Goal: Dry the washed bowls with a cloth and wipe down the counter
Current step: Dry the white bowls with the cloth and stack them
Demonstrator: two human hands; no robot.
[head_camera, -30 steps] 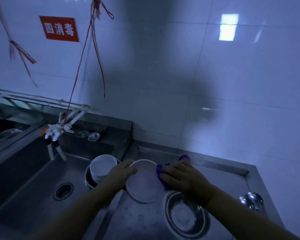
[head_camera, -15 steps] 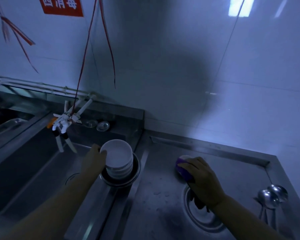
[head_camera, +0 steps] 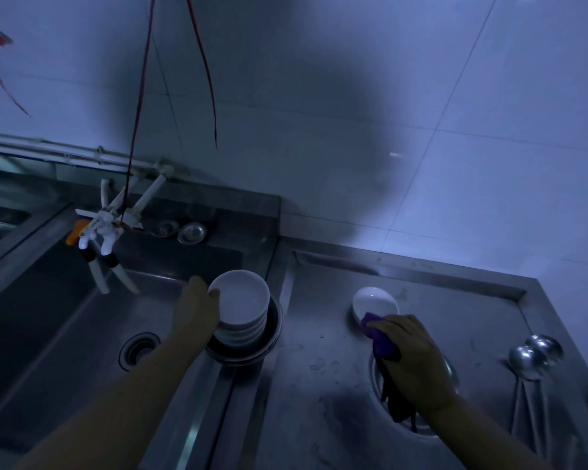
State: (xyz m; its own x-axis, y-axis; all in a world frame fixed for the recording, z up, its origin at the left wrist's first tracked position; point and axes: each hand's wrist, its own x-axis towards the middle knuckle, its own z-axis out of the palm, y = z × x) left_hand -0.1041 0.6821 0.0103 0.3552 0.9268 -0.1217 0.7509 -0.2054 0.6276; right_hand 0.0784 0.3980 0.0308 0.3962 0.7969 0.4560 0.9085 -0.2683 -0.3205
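A stack of white bowls [head_camera: 243, 305] sits in a metal basin [head_camera: 272, 337] at the sink's right edge. My left hand [head_camera: 194, 308] grips the rim of the top bowl on its left side. One white bowl [head_camera: 374, 301] rests on the steel counter [head_camera: 323, 395]. My right hand [head_camera: 413, 357] holds a purple cloth [head_camera: 379, 337] at that bowl's near edge; dark cloth ends hang below the hand. A metal bowl [head_camera: 452, 371] lies mostly hidden under my right hand.
The sink [head_camera: 65, 334] with its drain [head_camera: 138, 347] is at the left, a white tap [head_camera: 104, 232] above it. Two metal ladles [head_camera: 533, 357] lie on the counter at the right. Two small metal lids [head_camera: 190, 232] rest on the sink's back ledge. Red strings [head_camera: 140, 96] hang from above.
My left hand moved from the plate to the stack of bowls and took hold of the top one. My right hand set a white bowl on the counter and keeps the cloth.
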